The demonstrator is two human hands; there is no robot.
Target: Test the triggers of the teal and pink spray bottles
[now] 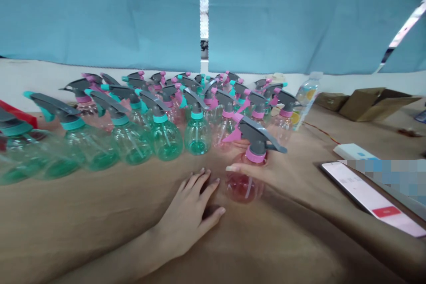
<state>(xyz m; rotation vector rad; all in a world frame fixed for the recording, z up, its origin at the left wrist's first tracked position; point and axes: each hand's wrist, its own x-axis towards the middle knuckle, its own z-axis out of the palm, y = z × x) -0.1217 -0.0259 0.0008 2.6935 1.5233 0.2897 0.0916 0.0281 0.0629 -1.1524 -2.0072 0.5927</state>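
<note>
My right hand [256, 171] is wrapped around a pink spray bottle [244, 188], its thumb across the near side below the pink collar. The bottle stands upright, with a grey and pink trigger head [254, 135]. Left of it, my left hand [191, 208] lies on the brown table [109, 222] with its fingers spread, holding nothing. Behind my hands is a front row of green spray bottles with teal collars, among them a green spray bottle [166, 140] and a paler one [197, 137]. More pink and green bottles crowd behind, partly hidden.
A clear drink bottle [306, 97] with a fruit label stands right of the group. A lit phone [369, 195] leans by a white box [356, 151] at right. Farther back lies an open cardboard box [366, 104]. A blue curtain [100, 17] hangs behind.
</note>
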